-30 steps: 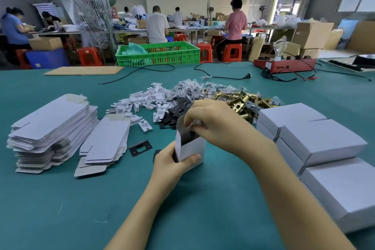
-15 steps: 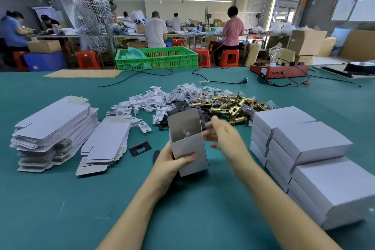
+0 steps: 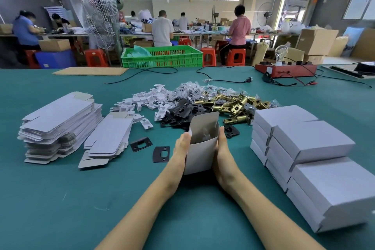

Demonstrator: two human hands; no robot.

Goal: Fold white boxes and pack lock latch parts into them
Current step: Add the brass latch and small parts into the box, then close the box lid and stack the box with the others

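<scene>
A small white box (image 3: 199,156) stands upright on the green table, its top flap (image 3: 205,126) raised and its mouth facing away from me. My left hand (image 3: 180,152) holds its left side and my right hand (image 3: 222,154) holds its right side, fingers wrapped round the far faces out of sight. Behind it lie piles of black latch plates (image 3: 180,112), brass latch bolts (image 3: 233,105), white card inserts (image 3: 146,100) and small plastic bags (image 3: 190,87). Two loose black plates (image 3: 141,143) (image 3: 161,154) lie left of the box.
Flat unfolded box blanks sit in two stacks at the left (image 3: 58,122) (image 3: 109,138). Closed white boxes (image 3: 308,148) are stacked at the right. Farther back are a green crate (image 3: 162,57), a red tester with a bulb (image 3: 286,69) and black cables. Several people work at benches behind.
My right hand has left the box mouth and come down onto the box's right side. The box has been set upright between both hands, nearer to me.
</scene>
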